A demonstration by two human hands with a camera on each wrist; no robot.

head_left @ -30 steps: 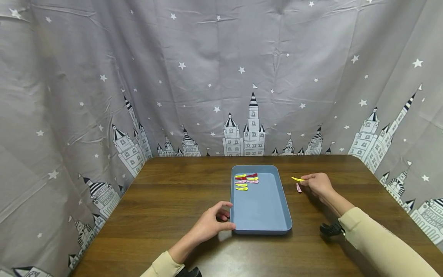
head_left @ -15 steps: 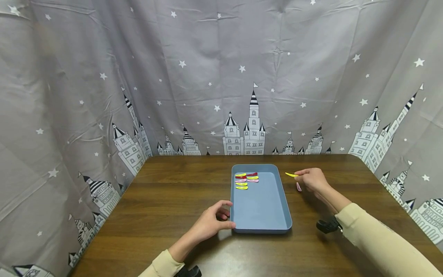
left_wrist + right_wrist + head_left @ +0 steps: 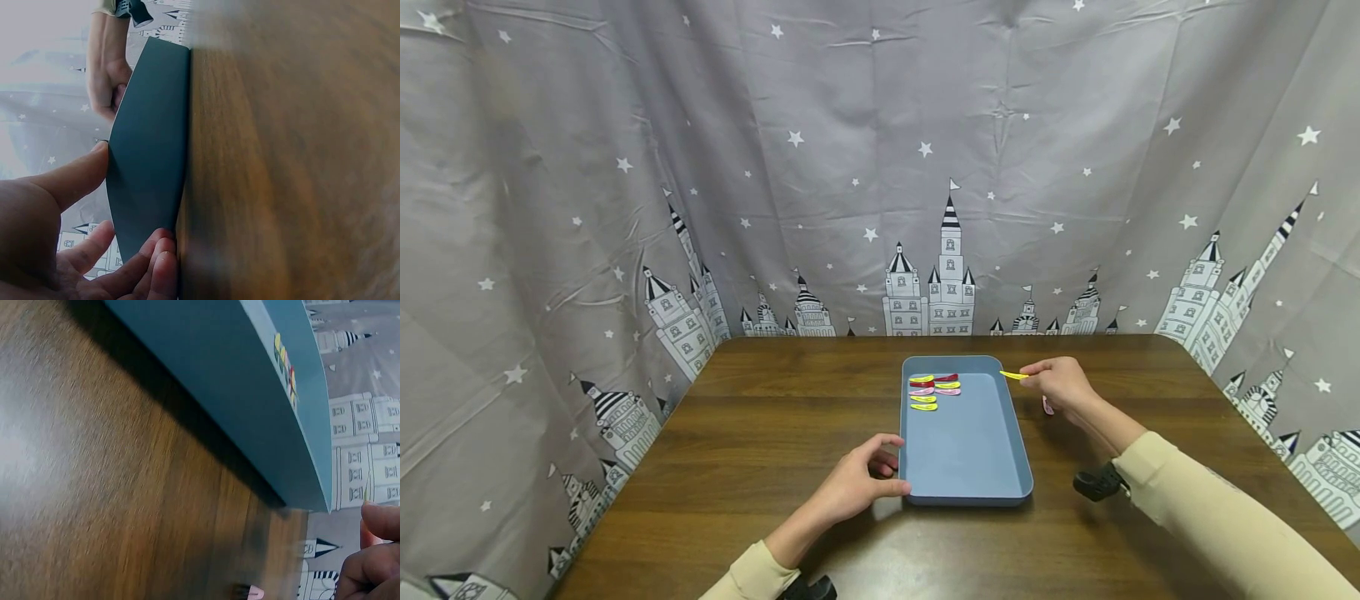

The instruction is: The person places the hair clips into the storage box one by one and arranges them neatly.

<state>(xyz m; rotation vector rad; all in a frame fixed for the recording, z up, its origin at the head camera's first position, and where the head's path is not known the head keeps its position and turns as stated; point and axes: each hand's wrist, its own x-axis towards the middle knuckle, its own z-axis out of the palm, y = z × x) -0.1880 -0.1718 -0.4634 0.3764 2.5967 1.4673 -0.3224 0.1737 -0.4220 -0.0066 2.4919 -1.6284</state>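
A thin yellow hair clip [image 3: 1011, 375] is pinched between the thumb and finger of my right hand [image 3: 1063, 387], at the far right rim of the blue-grey tray [image 3: 970, 454]. My left hand [image 3: 852, 483] rests against the tray's near left side; in the left wrist view its thumb [image 3: 84, 172] touches the rim and the other fingers lie on the outer wall. Inside the tray, at the far left, several yellow, red and pink hair clips [image 3: 923, 407] lie in two columns. On the table below my right hand lies a pink clip [image 3: 1047, 406], partly hidden.
The brown wooden table [image 3: 782, 417] carries the tray. Behind it and along both sides hangs a grey curtain [image 3: 827, 208] printed with stars and castles. In the right wrist view, the tray's outer wall [image 3: 206, 381] stands up from the tabletop.
My right hand has carried the yellow hair clip leftward, from above the pink clip to the tray's right rim. The left hand and the clips in the tray have stayed put.
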